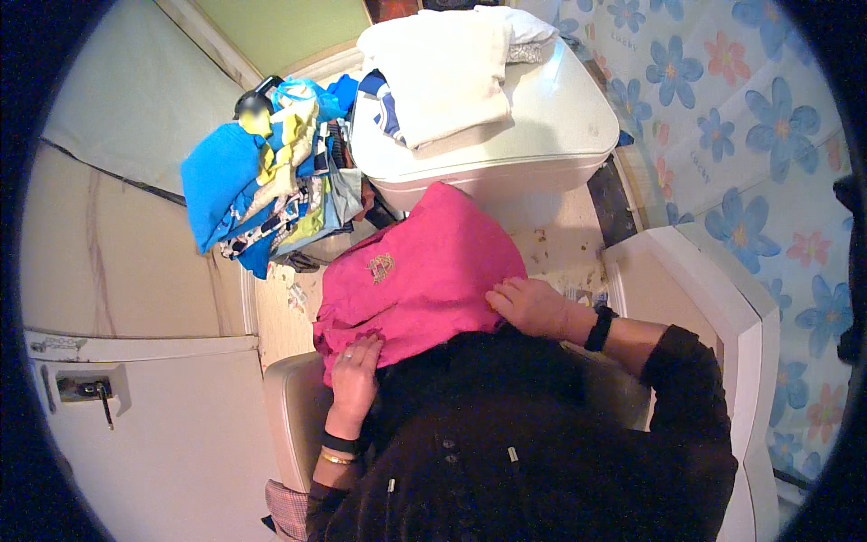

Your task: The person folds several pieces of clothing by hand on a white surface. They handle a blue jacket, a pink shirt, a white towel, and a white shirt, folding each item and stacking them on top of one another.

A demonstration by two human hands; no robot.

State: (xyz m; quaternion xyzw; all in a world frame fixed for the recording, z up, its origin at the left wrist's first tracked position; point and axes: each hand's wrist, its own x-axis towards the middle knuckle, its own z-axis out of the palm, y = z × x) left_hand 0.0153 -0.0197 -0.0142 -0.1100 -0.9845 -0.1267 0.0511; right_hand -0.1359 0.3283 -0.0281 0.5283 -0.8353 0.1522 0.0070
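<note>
A bright pink garment [433,271] with a small gold embroidered emblem lies spread over my lap. Its far end reaches up to the front of a white padded bench [569,129]. My left hand [355,376], wearing a ring, has its fingers on the bunched near-left edge of the cloth. At the right edge, the curled fingers of my right hand [532,305] grip the fabric. Both thumbs are mostly hidden.
Folded cream cloth [454,74] lies on the bench, over a blue-and-white piece [386,108]. Left of it rises a heap of mixed clothes [271,183]. A white cabinet door [149,440] stands at my left, a pale angular panel [738,318] at my right. Flowered covering [738,135] hangs beyond.
</note>
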